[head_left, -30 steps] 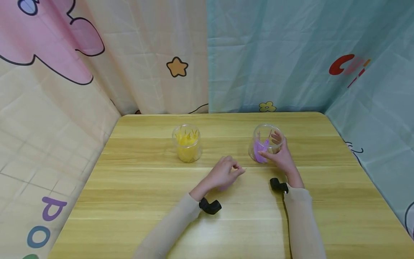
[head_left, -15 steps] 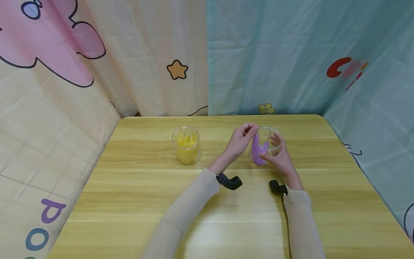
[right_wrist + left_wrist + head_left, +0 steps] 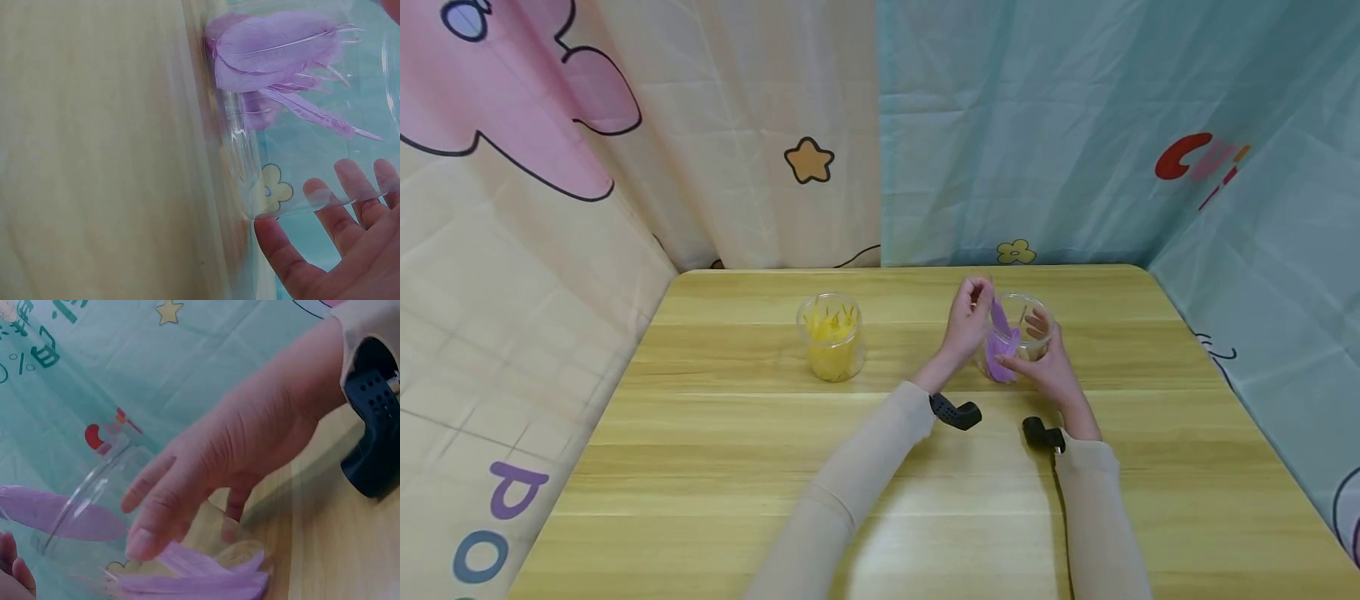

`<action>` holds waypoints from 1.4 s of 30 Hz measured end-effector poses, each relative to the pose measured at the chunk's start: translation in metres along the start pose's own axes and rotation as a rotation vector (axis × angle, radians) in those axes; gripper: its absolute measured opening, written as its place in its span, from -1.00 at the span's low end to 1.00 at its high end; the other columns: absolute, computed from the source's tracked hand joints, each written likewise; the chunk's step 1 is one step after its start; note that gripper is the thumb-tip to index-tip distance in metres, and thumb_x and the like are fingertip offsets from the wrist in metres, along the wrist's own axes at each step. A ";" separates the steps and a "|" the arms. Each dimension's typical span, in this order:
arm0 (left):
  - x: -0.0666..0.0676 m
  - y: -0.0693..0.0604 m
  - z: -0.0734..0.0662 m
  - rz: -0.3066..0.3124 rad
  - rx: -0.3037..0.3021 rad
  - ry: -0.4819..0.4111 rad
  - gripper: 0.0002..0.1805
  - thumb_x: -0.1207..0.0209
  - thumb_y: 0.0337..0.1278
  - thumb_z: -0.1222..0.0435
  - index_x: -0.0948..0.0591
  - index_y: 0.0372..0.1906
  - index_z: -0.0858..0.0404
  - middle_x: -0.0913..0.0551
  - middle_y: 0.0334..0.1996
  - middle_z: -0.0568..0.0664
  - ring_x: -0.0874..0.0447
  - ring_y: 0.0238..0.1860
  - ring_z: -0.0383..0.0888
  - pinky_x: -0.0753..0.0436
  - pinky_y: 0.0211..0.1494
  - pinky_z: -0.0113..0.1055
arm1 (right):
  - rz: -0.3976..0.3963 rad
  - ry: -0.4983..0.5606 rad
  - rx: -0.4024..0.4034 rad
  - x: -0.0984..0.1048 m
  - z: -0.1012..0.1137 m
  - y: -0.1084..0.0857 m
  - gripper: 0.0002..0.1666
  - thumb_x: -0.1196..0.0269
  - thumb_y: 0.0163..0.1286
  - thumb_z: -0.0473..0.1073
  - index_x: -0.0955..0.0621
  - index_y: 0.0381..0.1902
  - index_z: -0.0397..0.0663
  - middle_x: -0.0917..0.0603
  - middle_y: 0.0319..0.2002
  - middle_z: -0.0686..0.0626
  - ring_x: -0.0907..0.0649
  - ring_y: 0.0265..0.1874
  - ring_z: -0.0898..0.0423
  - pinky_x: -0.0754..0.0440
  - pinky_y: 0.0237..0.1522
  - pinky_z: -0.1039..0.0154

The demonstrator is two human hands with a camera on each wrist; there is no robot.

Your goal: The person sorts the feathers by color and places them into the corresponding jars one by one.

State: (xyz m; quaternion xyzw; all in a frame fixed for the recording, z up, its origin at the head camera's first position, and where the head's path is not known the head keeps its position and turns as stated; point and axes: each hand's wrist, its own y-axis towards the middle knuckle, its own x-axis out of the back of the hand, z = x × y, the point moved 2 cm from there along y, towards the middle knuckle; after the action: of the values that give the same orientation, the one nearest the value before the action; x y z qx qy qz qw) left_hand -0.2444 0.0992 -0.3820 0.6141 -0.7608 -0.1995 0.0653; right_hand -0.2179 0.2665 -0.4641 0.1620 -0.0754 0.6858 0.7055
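A clear plastic jar (image 3: pixel 1024 295) stands on the right of the table with several purple feathers (image 3: pixel 275 50) inside. My right hand (image 3: pixel 1054 362) grips its right side, thumb in front and fingers behind. At the jar's mouth, my left hand (image 3: pixel 967 321) pinches the tip of another purple feather (image 3: pixel 56 515), whose broad end hangs inside the rim. Only a few fingers of the left hand show at the edge of the left wrist view, while the right hand fills the middle there.
A second clear jar (image 3: pixel 831 295), holding yellow feathers (image 3: pixel 833 354), stands on the left of the wooden table (image 3: pixel 715 467). Printed curtains (image 3: pixel 1000 125) hang along the back and sides.
My left hand has moved up and right from mid-table to the right jar's mouth, carrying a purple feather now partly lowered inside. The right hand keeps its grip on the jar.
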 end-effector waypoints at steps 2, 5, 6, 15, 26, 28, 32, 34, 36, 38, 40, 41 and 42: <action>0.003 -0.005 -0.002 0.009 0.002 0.071 -0.84 0.08 0.41 0.41 -0.41 -0.16 0.49 -0.36 -0.31 -0.06 -0.28 -0.31 -0.31 -0.31 -0.23 -0.50 | 0.003 -0.002 -0.001 0.000 -0.001 0.000 0.21 -0.48 0.07 -0.16 0.06 0.46 0.12 -0.07 0.39 -0.23 -0.10 0.34 -0.25 -0.14 0.19 -0.35; 0.009 -0.011 -0.003 0.037 -0.001 0.171 -0.82 0.01 0.38 0.40 -0.45 -0.12 0.50 -0.37 -0.28 0.01 -0.26 -0.29 -0.29 -0.28 -0.22 -0.51 | 0.003 0.000 -0.001 0.001 0.001 0.000 0.20 -0.47 0.07 -0.19 0.06 0.46 0.11 -0.07 0.39 -0.24 -0.10 0.34 -0.25 -0.14 0.19 -0.34; 0.012 -0.013 -0.004 0.050 -0.002 0.195 -0.80 -0.01 0.37 0.40 -0.46 -0.10 0.50 -0.38 -0.27 0.03 -0.26 -0.28 -0.28 -0.28 -0.22 -0.50 | 0.003 0.001 0.000 0.001 0.002 -0.001 0.20 -0.48 0.07 -0.20 0.05 0.46 0.10 -0.07 0.39 -0.25 -0.10 0.33 -0.25 -0.14 0.19 -0.34; 0.055 -0.038 0.016 0.155 -0.007 0.332 -0.79 -0.02 0.38 0.33 -0.51 -0.10 0.44 -0.48 -0.21 0.16 -0.37 -0.27 -0.10 -0.35 -0.23 -0.43 | 0.014 0.028 0.031 -0.001 0.035 -0.010 0.14 -0.42 0.07 -0.37 0.05 0.43 -0.18 -0.08 0.34 -0.39 -0.10 0.30 -0.37 -0.10 0.19 -0.37; 0.125 -0.093 0.014 0.131 0.167 0.512 -0.70 0.08 0.45 0.16 -0.59 -0.15 0.27 -0.52 -0.29 0.08 -0.42 -0.31 -0.16 -0.44 -0.27 -0.33 | 0.031 0.051 -0.004 0.000 0.036 -0.012 0.20 -0.46 0.06 -0.30 0.08 0.45 -0.10 -0.08 0.37 -0.30 -0.09 0.32 -0.30 -0.09 0.22 -0.31; 0.135 -0.103 0.011 0.129 0.172 0.602 -0.73 0.03 0.43 0.19 -0.60 -0.20 0.28 -0.49 -0.35 0.02 -0.41 -0.37 -0.16 -0.45 -0.31 -0.31 | 0.030 0.052 -0.004 0.000 0.037 -0.012 0.19 -0.45 0.06 -0.31 0.07 0.44 -0.11 -0.08 0.37 -0.30 -0.09 0.32 -0.29 -0.09 0.24 -0.30; 0.148 -0.120 0.010 0.149 0.164 0.824 -0.79 -0.10 0.34 0.22 -0.62 -0.30 0.29 -0.46 -0.42 -0.06 -0.39 -0.41 -0.16 -0.43 -0.32 -0.29 | 0.024 0.053 -0.004 -0.002 0.038 -0.013 0.16 -0.44 0.08 -0.32 0.05 0.43 -0.13 -0.09 0.37 -0.31 -0.09 0.32 -0.29 -0.07 0.24 -0.30; 0.150 -0.128 0.011 0.162 0.160 0.938 -0.79 -0.14 0.30 0.20 -0.63 -0.32 0.27 -0.44 -0.44 -0.07 -0.39 -0.39 -0.15 -0.42 -0.32 -0.28 | 0.023 0.048 -0.004 -0.002 0.038 -0.013 0.15 -0.44 0.08 -0.32 0.05 0.43 -0.12 -0.08 0.37 -0.32 -0.09 0.32 -0.30 -0.07 0.24 -0.30; 0.150 -0.133 0.013 0.175 0.158 1.049 -0.79 -0.18 0.26 0.16 -0.64 -0.33 0.23 -0.44 -0.43 -0.08 -0.40 -0.35 -0.13 -0.42 -0.30 -0.27 | 0.025 0.040 -0.007 -0.002 0.039 -0.013 0.15 -0.43 0.10 -0.30 0.06 0.44 -0.11 -0.07 0.37 -0.32 -0.09 0.32 -0.31 -0.08 0.24 -0.31; 0.148 -0.137 0.015 0.182 0.162 1.122 -0.77 -0.22 0.21 0.10 -0.64 -0.33 0.20 -0.44 -0.40 -0.06 -0.41 -0.30 -0.10 -0.43 -0.29 -0.26 | 0.029 0.037 -0.006 -0.001 0.037 -0.012 0.16 -0.43 0.11 -0.28 0.07 0.44 -0.09 -0.06 0.37 -0.32 -0.08 0.32 -0.32 -0.08 0.23 -0.32; 0.145 -0.139 0.017 0.180 0.184 1.164 -0.73 -0.26 0.14 0.04 -0.63 -0.33 0.18 -0.42 -0.37 -0.05 -0.40 -0.28 -0.08 -0.43 -0.29 -0.25 | 0.032 0.034 -0.008 -0.001 0.036 -0.012 0.17 -0.43 0.11 -0.28 0.08 0.45 -0.09 -0.06 0.38 -0.32 -0.08 0.32 -0.32 -0.08 0.23 -0.32; 0.143 -0.139 0.017 0.179 0.194 1.175 -0.71 -0.28 0.11 0.02 -0.63 -0.33 0.17 -0.42 -0.36 -0.04 -0.39 -0.27 -0.08 -0.43 -0.28 -0.25 | 0.033 0.036 -0.005 -0.001 0.037 -0.013 0.16 -0.43 0.11 -0.29 0.08 0.45 -0.11 -0.06 0.37 -0.33 -0.08 0.32 -0.32 -0.08 0.23 -0.32; 0.142 -0.140 0.018 0.176 0.207 1.181 -0.70 -0.29 0.08 0.00 -0.61 -0.34 0.16 -0.40 -0.35 -0.04 -0.38 -0.27 -0.08 -0.42 -0.27 -0.26 | 0.033 0.035 -0.003 -0.001 0.036 -0.013 0.16 -0.43 0.11 -0.29 0.09 0.45 -0.11 -0.05 0.37 -0.33 -0.08 0.32 -0.32 -0.08 0.22 -0.33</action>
State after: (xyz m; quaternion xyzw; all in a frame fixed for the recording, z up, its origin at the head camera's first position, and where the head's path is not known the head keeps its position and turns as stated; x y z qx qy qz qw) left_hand -0.1577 -0.0565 -0.4729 0.5590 -0.6593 0.2561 0.4327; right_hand -0.2013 0.2533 -0.4318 0.1476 -0.0667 0.7000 0.6955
